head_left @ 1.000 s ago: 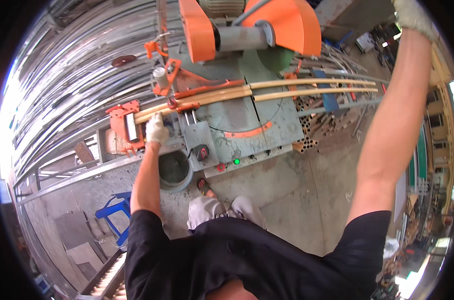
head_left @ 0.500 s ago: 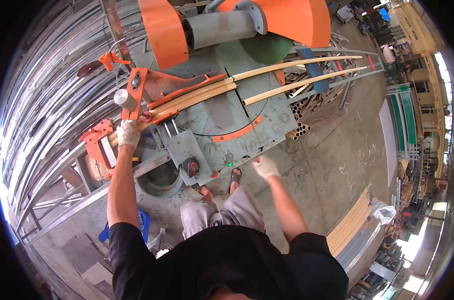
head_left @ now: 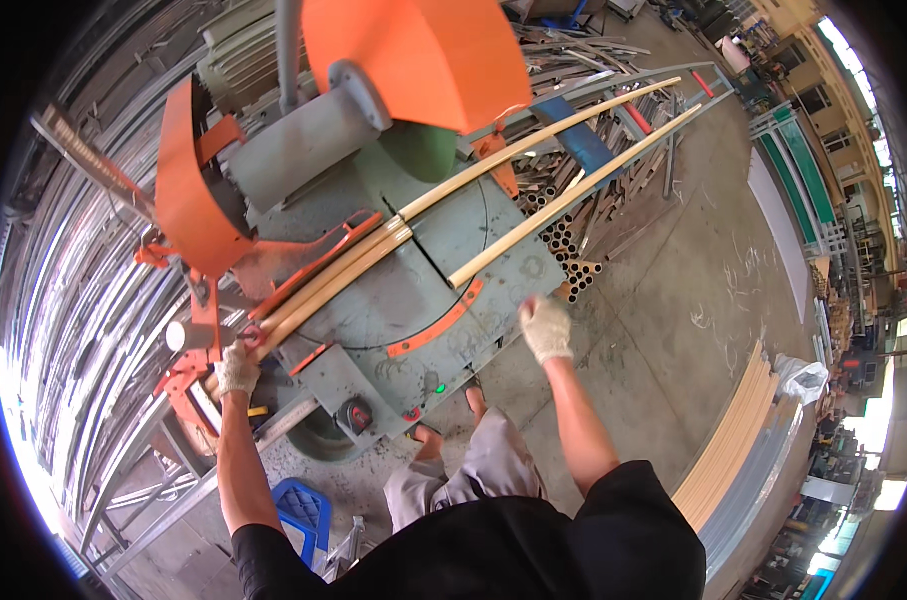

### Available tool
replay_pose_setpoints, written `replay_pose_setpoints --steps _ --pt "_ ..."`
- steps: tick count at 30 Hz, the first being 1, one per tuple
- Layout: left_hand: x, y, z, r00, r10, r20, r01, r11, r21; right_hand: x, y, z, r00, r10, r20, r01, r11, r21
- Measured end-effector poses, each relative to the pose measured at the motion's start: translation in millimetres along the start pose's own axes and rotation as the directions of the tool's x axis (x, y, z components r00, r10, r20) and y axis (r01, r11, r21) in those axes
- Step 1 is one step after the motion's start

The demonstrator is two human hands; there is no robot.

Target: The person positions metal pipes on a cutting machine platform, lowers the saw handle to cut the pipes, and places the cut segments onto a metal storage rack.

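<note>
My left hand [head_left: 237, 368], in a pale knitted glove, is closed round the left part of two tan tubes [head_left: 339, 272], close by the orange clamp [head_left: 206, 350]. Those tubes lie along the orange fence [head_left: 314, 262] of a cut-off saw's grey table [head_left: 374, 310]. Right of the slot lie a far tan tube piece [head_left: 504, 154] and a near one [head_left: 554, 217], spread apart at their left ends. Above them stands the saw head's orange guard [head_left: 414, 60] with a green blade [head_left: 424, 150] below. My gloved right hand [head_left: 547, 330] hovers off the table's right front edge, fingers curled, nothing visible inside.
Dark round tube ends [head_left: 572, 268] and scrap strips [head_left: 614, 190] lie right of the table. A tape measure [head_left: 356, 414] rests on a front plate. Long metal stock [head_left: 84, 330] fills the left. Tan lengths [head_left: 729, 435] lie at right; a blue stool [head_left: 304, 510] is below.
My view has turned, so the saw sits lower and farther left. The near tube piece's left end has shifted toward me. My left hand stays by the clamp; my right is still curled.
</note>
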State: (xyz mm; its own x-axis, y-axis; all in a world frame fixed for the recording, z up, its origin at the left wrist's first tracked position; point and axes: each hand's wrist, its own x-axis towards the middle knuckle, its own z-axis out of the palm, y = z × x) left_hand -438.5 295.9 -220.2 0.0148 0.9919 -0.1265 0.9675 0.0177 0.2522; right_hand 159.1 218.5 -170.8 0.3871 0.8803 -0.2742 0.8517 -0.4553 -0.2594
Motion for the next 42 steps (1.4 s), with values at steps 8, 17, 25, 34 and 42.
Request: replay_pose_setpoints --steps 8,17,25,34,42 --pt "-46.4 50.8 -21.7 0.995 -0.025 -0.099 0.032 0.997 0.07 133.8 -9.0 -14.2 0.88 -0.473 -0.048 0.463 0.876 -0.134" --pt "-181.5 150.7 -94.9 0.947 -0.305 -0.106 0.312 0.948 0.063 250.0 -25.1 -5.9 0.794 -0.546 -0.265 0.577 0.815 0.051" --pt "-406.4 287.4 -145.7 0.474 -0.873 -0.112 0.859 0.487 -0.157 245.6 -85.5 7.4 0.548 -0.817 -0.18 0.818 0.569 -0.089" --pt "-579.5 428.6 -206.8 -0.296 -0.911 -0.286 0.82 -0.089 -0.565 310.7 -42.3 17.5 0.717 -0.696 -0.044 0.658 0.696 -0.286" --pt "-630.6 412.5 -224.3 -0.547 -0.764 -0.344 0.759 -0.278 -0.589 330.2 -48.4 29.2 0.667 -0.743 0.048 0.718 0.625 -0.308"
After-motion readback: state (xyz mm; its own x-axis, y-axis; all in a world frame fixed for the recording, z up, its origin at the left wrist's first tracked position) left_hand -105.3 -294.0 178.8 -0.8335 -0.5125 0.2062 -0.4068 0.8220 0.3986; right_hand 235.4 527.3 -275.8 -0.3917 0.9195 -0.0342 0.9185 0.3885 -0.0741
